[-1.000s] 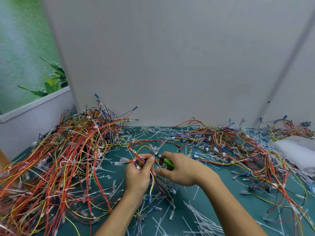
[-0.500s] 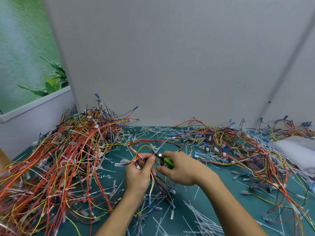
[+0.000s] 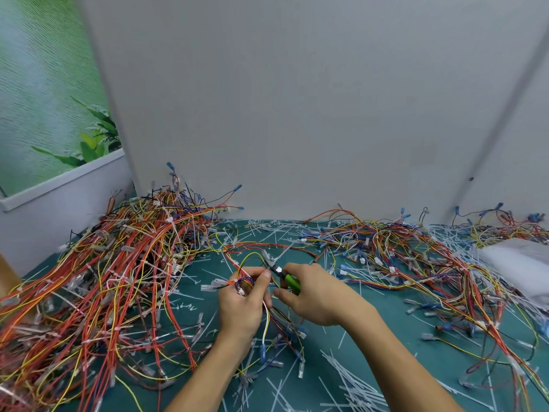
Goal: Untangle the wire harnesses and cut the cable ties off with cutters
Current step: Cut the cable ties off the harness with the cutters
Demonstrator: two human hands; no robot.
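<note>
The metal nose of the cutters (image 3: 285, 275) is small and dark against the wires, so I cannot tell whether its blades are apart or closed, nor whether a cable tie sits between them. Most of the green handles are covered by the right hand (image 3: 316, 295). The tie on the held harness (image 3: 245, 282) cannot be made out among the loops. Both forearms are cut off by the lower edge of the view.

The left hand (image 3: 241, 303) pinches that small harness between thumb and curled fingers, with purple, orange and yellow loops showing above the thumb and white and yellow leads hanging down past the wrist to the worktop (image 3: 386, 310). The right hand is curled round the cutters' handles. The tool points up and away from the person, and its nose lies just beyond the left thumb, close to the harness. The two hands are almost touching.

A big tangled heap of harnesses (image 3: 118, 278) lies to the left of the left hand. A flatter spread of harnesses (image 3: 401, 254) runs out to the right of the right hand, toward a white bag (image 3: 517, 263). Cut cable ties (image 3: 350, 379) lie scattered on the worktop below and beyond both hands.

Compared with half a second and one second ago, the hands, cutters and harness sit almost exactly as they did, and I see no clear shift.
</note>
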